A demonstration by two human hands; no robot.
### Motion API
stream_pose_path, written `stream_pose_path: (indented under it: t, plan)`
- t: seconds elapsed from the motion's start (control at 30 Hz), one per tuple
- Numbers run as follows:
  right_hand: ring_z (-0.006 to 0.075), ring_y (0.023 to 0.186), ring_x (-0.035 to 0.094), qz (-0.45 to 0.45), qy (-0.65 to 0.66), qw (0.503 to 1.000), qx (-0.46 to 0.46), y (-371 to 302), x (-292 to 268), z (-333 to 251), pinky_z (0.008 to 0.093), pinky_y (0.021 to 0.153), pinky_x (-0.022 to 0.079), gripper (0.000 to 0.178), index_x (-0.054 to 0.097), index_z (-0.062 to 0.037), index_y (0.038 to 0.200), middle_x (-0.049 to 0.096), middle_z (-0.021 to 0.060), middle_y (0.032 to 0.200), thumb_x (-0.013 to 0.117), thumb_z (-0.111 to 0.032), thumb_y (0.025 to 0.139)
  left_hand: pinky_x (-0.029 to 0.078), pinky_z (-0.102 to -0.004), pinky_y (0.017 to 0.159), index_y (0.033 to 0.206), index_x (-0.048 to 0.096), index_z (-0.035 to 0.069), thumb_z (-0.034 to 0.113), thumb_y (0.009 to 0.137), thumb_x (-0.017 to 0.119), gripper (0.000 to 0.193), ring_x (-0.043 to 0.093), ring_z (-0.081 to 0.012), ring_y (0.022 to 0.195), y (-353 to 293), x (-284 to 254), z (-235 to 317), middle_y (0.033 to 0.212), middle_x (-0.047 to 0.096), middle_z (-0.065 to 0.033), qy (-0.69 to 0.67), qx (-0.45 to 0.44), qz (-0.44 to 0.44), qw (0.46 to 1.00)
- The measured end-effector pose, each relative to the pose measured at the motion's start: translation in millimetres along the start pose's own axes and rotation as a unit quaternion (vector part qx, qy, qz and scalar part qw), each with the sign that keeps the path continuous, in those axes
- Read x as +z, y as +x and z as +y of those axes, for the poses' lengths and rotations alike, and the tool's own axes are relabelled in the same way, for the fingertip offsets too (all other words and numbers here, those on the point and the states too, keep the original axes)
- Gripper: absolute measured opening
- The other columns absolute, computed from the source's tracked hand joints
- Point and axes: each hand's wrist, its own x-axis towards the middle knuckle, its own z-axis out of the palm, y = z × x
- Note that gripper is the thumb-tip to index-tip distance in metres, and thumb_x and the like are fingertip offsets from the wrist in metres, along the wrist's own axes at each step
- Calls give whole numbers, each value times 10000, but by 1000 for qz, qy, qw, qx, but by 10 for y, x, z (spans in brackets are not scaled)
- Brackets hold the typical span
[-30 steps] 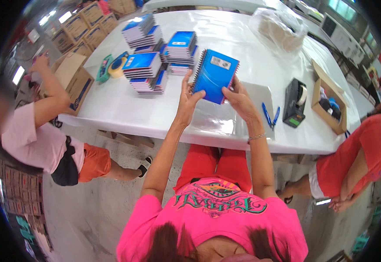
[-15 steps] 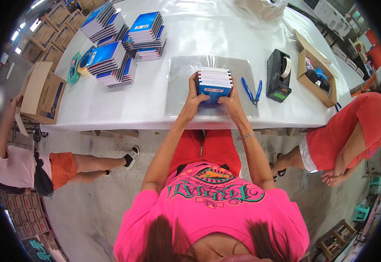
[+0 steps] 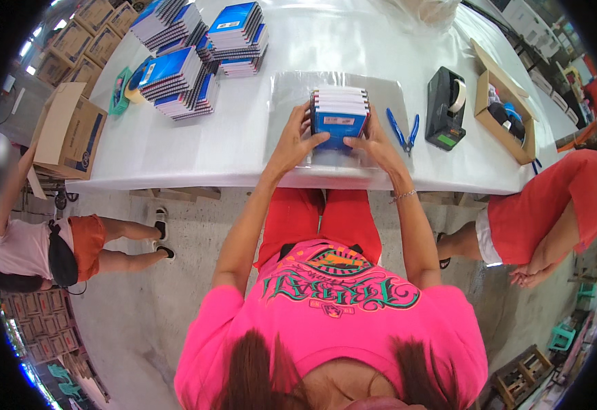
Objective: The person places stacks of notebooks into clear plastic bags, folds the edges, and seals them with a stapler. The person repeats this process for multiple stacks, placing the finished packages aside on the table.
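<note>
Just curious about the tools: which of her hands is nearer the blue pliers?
Right. The right hand grips the notebook stack beside the pliers; the left hand is across the stack.

White table point(image 3: 175, 150), grey concrete floor point(image 3: 141, 314), stacked cardboard boxes point(image 3: 73, 48), teal stool point(image 3: 564, 336)

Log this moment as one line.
left hand: grips notebook stack | right hand: grips same stack | stack: on clear sheet | nearby: blue pliers, tape dispenser
</note>
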Motion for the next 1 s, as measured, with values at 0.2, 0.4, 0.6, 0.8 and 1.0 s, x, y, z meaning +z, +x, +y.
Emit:
stream_pose_path:
  t: [0.2,0.4,0.6,0.8,1.0]
  plan:
    - [299,1266,450,40,61,994,81,192,-129,-206,391,1082,345,934,255,60,1436,463,233,1345,811,-119,707,401,-395,1015,1345,449,-82,336,788,763,764,527,-284,1184,308,-50,379,1255,560,-207,24,-100,4,995]
    - [189,1060,571,34,44,984,169,337,-109,-352,295,946,436,738,452,103,1311,587,153,1174,801,-231,752,406,-305,930,1204,596,-5,397,832,703,558,591,-172,1009,549,-173,333,1080,657,-105,-58,-286,-50,955]
    - [161,977,605,52,28,981,187,392,-201,68,263,908,445,572,569,96,1213,653,127,1079,758,-270,816,459,-274,791,1102,649,-29,424,844,700,524,617,-150,844,551,-66,153,930,675,-92,-34,-262,-33,964]
    - [271,1080,594,64,41,982,170,333,-125,67,339,969,432,617,579,143,1182,637,234,1131,760,-307,800,528,-325,749,1068,666,-107,412,826,710,575,665,-211,845,585,-84,76,935,694,-168,72,-224,5,972]
    - [200,1046,613,73,23,979,188,289,-70,-55,288,952,445,611,553,133,1236,638,181,1156,722,-314,857,505,-333,814,1164,605,-123,430,842,695,646,654,-227,909,588,-97,47,1018,678,-189,54,-229,-2,972]
